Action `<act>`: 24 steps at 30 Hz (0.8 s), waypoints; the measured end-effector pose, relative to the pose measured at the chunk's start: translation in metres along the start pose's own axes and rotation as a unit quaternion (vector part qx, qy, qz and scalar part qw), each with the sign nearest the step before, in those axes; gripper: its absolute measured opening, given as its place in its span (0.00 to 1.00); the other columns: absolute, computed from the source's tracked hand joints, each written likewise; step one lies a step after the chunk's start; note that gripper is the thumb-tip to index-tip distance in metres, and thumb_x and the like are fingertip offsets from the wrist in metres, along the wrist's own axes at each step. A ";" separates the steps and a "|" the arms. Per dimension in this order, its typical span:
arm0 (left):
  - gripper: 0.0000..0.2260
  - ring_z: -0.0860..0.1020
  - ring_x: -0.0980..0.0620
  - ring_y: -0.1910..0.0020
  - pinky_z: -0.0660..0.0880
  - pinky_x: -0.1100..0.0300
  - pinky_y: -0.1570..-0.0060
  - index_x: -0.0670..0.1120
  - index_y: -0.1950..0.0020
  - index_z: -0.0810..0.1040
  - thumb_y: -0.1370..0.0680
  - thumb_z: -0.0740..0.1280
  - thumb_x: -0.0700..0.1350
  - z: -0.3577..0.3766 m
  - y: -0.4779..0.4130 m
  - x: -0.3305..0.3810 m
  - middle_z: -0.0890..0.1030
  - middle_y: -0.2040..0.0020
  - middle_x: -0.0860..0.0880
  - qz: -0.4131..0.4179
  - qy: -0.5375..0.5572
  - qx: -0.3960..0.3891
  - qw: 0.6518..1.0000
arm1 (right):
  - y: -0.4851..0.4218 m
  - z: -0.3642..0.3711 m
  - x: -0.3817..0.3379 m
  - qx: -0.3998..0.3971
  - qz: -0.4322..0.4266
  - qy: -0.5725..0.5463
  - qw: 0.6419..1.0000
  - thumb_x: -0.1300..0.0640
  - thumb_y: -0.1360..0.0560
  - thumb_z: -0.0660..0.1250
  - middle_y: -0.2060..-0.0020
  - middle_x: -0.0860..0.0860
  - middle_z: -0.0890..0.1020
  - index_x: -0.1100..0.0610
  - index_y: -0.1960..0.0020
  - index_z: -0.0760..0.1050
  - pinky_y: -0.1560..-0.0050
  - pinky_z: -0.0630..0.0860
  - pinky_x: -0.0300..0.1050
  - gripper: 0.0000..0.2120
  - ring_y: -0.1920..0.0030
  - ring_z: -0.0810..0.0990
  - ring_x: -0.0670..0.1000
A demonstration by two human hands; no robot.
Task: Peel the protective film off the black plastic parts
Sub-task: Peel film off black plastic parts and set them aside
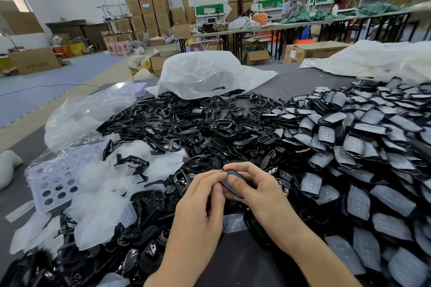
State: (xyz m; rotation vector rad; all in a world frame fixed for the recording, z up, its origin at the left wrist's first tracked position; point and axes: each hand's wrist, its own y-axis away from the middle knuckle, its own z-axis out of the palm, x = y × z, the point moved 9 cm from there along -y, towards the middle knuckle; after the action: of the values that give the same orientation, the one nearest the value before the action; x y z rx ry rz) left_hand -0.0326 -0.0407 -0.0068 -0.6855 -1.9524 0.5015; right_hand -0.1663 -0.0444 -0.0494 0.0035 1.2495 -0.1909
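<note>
1. Near centre, the left hand (203,196) and right hand (254,184) meet, both grasping one black plastic part (231,176).
2. Its long axis runs far-left to near-right; the left hand pinches the far-left end, probably where the film lifts.

black part (233,173): raised, tilted | filmed parts (359,147): heaped right | bare parts (198,128): heaped centre | peeled film (105,193): left

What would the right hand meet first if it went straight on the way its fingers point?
Likely the left hand: it and the right hand pinch one black part between them, fingers nearly touching.
</note>
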 end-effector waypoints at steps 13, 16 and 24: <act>0.16 0.73 0.63 0.34 0.68 0.74 0.39 0.51 0.37 0.79 0.19 0.62 0.34 0.012 0.003 -0.001 0.75 0.34 0.64 -0.023 0.043 -0.023 0.999 | -0.001 -0.008 -0.003 0.041 -0.025 0.011 0.999 0.67 0.20 0.65 0.53 0.54 0.86 0.57 0.45 0.81 0.52 0.81 0.38 0.09 0.52 0.87 0.52; 0.17 0.78 0.60 0.39 0.71 0.74 0.46 0.53 0.50 0.81 0.20 0.63 0.31 0.014 0.003 -0.007 0.78 0.37 0.62 -0.069 0.122 -0.040 0.989 | -0.001 -0.010 -0.004 0.048 -0.030 0.036 0.998 0.66 0.20 0.65 0.53 0.53 0.86 0.55 0.45 0.81 0.51 0.81 0.39 0.09 0.51 0.86 0.50; 0.22 0.80 0.60 0.41 0.74 0.72 0.45 0.55 0.36 0.76 0.20 0.61 0.30 0.014 0.005 -0.011 0.82 0.42 0.62 -0.102 0.187 -0.041 0.976 | 0.000 -0.008 -0.006 0.049 -0.034 0.011 0.998 0.65 0.21 0.68 0.55 0.55 0.87 0.60 0.45 0.80 0.56 0.80 0.36 0.07 0.57 0.86 0.48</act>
State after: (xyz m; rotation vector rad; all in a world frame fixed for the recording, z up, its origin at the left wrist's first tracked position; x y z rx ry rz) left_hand -0.0392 -0.0454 -0.0232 -0.5765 -1.6676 0.1510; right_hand -0.1759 -0.0424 -0.0462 0.0475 1.2619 -0.3124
